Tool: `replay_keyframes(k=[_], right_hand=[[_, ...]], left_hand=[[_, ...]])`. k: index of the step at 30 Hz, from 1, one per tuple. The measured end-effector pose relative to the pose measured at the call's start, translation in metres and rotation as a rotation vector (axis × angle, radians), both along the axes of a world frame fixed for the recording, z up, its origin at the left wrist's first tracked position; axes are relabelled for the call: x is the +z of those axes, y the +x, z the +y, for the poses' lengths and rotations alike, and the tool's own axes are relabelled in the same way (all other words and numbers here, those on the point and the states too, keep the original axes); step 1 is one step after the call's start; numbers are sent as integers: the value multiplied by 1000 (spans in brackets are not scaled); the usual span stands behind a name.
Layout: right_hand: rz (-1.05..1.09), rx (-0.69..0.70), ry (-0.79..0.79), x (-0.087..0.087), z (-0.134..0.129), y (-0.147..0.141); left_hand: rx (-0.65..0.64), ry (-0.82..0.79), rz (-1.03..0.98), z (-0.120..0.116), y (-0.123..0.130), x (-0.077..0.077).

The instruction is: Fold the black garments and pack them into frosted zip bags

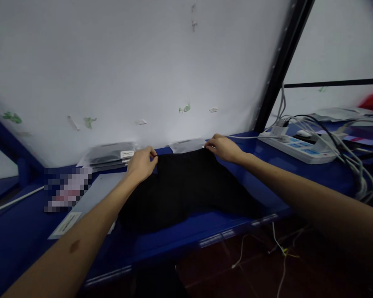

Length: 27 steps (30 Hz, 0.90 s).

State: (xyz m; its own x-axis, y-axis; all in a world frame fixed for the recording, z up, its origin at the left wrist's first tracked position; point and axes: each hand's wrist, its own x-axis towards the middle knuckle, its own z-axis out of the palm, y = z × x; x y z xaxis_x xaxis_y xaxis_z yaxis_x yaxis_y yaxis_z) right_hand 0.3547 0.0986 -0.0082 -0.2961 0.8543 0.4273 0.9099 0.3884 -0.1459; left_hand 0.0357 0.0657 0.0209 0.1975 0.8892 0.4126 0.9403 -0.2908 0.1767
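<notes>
A pair of black shorts [186,182], by its outline, lies spread on the blue table, the waist edge at the far side and the lower part flaring towards me. My left hand [143,162] pinches the left corner of the waist edge, finger and thumb closed on the cloth. At the opposite corner, my right hand [222,147] grips the edge in the same way. Just beyond the waist edge lies a clear plastic bag [186,145]. Under my left forearm is a flat grey packet [99,190] with a white label, partly hidden.
Stacked bagged packets [108,153] lie at the back left against the white panel [161,74]. A white power strip [298,147] with tangled cables [354,165] is at the right. The blue table's front edge [211,240] runs below the cloth; loose cables lie on the floor.
</notes>
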Motion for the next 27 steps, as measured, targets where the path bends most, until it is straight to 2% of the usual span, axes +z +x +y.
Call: replay_keyframes(k=[3,6,9,13,18,27], right_hand=[[55,47,104,15,-18,9],[56,136,159,18,-45,18],[-42,225,107,7,-75,23],[-97,236,8,-16,-103,25],[24,205,-16,-33,-114,22],[151,144,-115,-35,-113,21]], left_hand=[[-37,48,15,-13,1,11],[-172,81,90,-35,0,13],[-310,0,196,-64,-2,3],[-375,-107,267,-93,-7,-17],[-396,-113,200,-102,-18,-28],[-354,-274,199,-108,-25,-27]])
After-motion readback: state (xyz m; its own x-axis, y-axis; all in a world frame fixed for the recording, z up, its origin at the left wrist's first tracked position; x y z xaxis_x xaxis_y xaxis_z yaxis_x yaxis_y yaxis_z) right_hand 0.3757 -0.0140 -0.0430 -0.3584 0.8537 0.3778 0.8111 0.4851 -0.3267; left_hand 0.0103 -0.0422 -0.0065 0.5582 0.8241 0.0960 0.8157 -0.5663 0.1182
